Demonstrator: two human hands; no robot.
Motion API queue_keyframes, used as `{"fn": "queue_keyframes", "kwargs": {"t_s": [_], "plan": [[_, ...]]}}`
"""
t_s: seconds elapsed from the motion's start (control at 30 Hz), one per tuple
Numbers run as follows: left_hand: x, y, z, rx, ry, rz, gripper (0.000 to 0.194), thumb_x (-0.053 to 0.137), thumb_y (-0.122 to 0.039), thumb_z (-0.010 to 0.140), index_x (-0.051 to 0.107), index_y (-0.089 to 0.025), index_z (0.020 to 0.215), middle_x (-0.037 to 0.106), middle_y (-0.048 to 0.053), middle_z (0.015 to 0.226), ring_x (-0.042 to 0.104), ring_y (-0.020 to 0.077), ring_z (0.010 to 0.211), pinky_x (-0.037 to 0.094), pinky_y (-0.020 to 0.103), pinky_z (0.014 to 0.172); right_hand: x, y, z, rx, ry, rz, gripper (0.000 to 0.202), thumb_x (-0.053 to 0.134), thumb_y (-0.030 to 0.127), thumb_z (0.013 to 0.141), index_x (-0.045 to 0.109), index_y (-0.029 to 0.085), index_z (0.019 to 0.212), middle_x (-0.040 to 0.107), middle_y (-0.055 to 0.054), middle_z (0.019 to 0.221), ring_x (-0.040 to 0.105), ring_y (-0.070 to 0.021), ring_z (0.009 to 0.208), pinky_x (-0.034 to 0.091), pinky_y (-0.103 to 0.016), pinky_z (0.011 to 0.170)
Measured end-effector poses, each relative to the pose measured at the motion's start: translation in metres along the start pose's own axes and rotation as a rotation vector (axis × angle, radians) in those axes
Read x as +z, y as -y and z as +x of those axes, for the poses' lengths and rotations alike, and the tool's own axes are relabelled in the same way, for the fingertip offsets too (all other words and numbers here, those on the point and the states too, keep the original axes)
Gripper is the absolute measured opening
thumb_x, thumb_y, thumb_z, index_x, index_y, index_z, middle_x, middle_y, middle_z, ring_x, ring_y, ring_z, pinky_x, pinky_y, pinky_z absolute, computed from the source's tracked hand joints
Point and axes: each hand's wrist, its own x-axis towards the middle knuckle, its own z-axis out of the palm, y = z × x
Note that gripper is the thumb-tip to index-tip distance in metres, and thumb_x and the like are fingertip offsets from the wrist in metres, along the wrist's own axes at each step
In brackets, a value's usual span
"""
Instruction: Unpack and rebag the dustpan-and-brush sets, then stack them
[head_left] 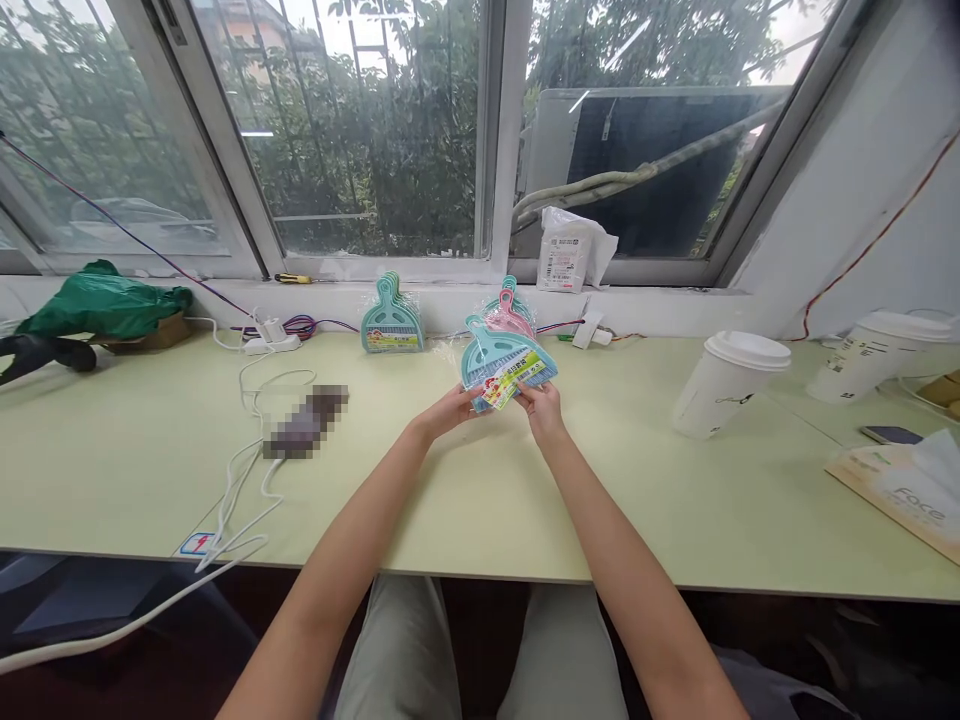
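Both my hands hold a light blue mini dustpan and brush set in clear plastic wrap, tilted just above the table. My left hand grips its lower left edge. The lower right edge is in the fingers of my right hand. A yellow and green printed label shows at the front of the set. Right behind it, a pink dustpan set and green ones stand against the wall, partly hidden. Farther left, a stack of green dustpan sets leans upright on the wall.
Two white paper cups, a phone and a tissue pack are on the right. White cables, a blurred dark object, a power strip and a green bag lie left. A wrapped packet sits on the sill.
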Motion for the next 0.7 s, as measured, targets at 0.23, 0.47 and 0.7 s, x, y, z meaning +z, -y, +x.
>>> {"fn": "queue_keyframes", "kwargs": {"t_s": [0.23, 0.47, 0.7], "plan": [[0.013, 0.004, 0.01, 0.111, -0.314, 0.077, 0.097, 0.077, -0.019, 0.064, 0.02, -0.03, 0.142, 0.049, 0.011, 0.139, 0.053, 0.0254, 0.121, 0.048, 0.044, 0.097, -0.001, -0.001, -0.001, -0.009, -0.037, 0.014, 0.032, 0.069, 0.012, 0.062, 0.058, 0.02, 0.09, 0.07, -0.003, 0.094, 0.068, -0.0185, 0.094, 0.059, -0.032, 0.085], [0.015, 0.011, 0.016, 0.116, -0.458, 0.104, 0.08, 0.056, -0.021, 0.079, 0.012, -0.03, 0.144, 0.052, 0.007, 0.135, 0.056, 0.0222, 0.117, 0.049, 0.04, 0.093, -0.002, -0.003, 0.001, 0.012, -0.029, 0.003, 0.034, 0.068, 0.011, 0.06, 0.055, 0.022, 0.09, 0.07, 0.001, 0.088, 0.069, -0.0161, 0.089, 0.059, -0.03, 0.083], [0.016, 0.022, 0.021, 0.328, -0.497, 0.348, 0.071, 0.047, -0.019, 0.085, 0.013, -0.025, 0.146, 0.035, 0.006, 0.148, 0.038, 0.0188, 0.134, 0.036, 0.033, 0.107, -0.006, -0.002, 0.008, 0.129, -0.051, 0.048, 0.028, 0.068, 0.017, 0.064, 0.055, 0.022, 0.088, 0.07, 0.0, 0.085, 0.069, -0.0155, 0.077, 0.06, -0.031, 0.077]]}}
